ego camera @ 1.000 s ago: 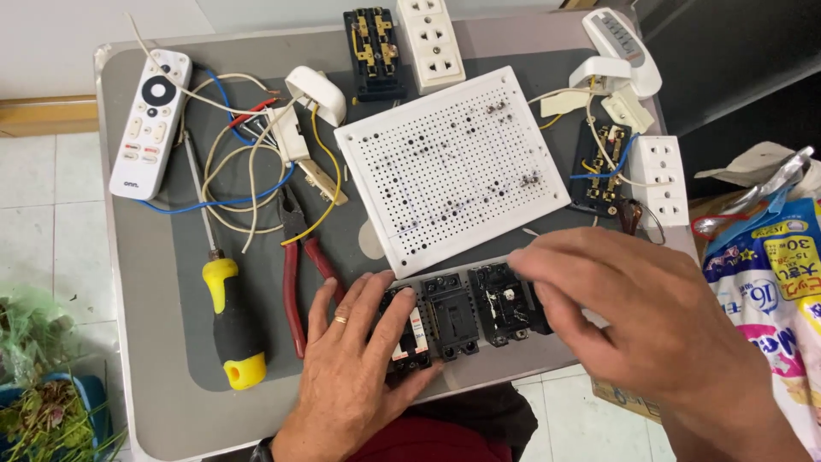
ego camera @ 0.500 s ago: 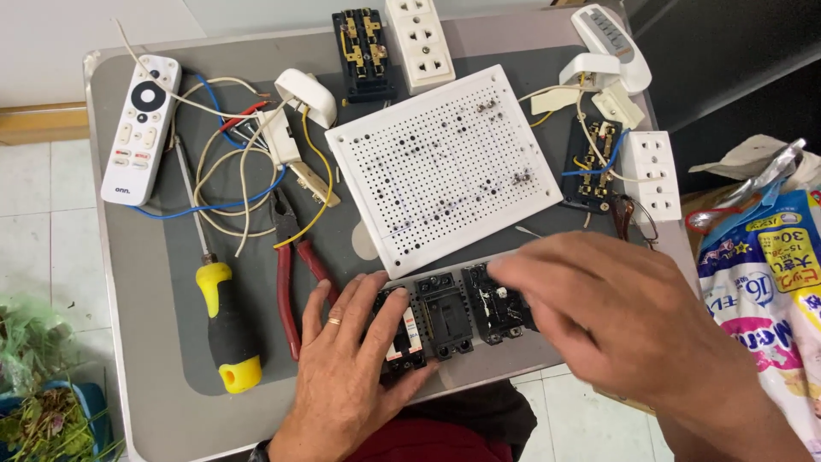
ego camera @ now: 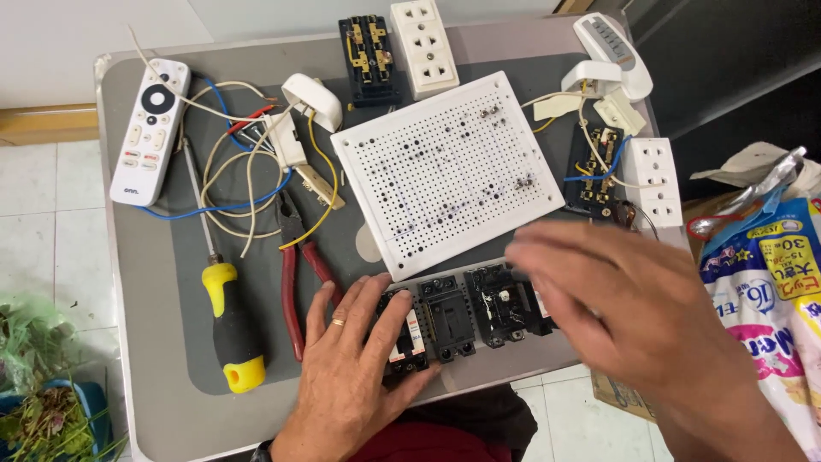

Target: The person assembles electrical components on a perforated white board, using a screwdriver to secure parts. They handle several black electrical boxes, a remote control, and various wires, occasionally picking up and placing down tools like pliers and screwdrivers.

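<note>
- The left hand (ego camera: 346,376) lies flat and spread at the near edge of the grey table (ego camera: 137,376), a ring on one finger; its fingertips press down on the leftmost black breaker (ego camera: 402,338), gripping nothing.
- The right hand (ego camera: 633,299) is blurred and hovers open, fingers loosely spread, over the right end of the row of black breakers (ego camera: 475,312); whether it touches them I cannot tell.
- That row sits along the near edge, just below the white perforated board (ego camera: 449,171).
- Left of the left hand lie red-handled pliers (ego camera: 295,278) and a screwdriver (ego camera: 227,325) with a yellow-and-black handle.
- The perforated board is in the middle of the table, tilted.
- Toward the far left corner are a white remote (ego camera: 150,128) and a tangle of wires (ego camera: 244,184).
- At the far edge stands a white socket strip (ego camera: 423,47) beside a black socket back (ego camera: 369,58).
- At the right edge lies another white socket (ego camera: 658,180).
</note>
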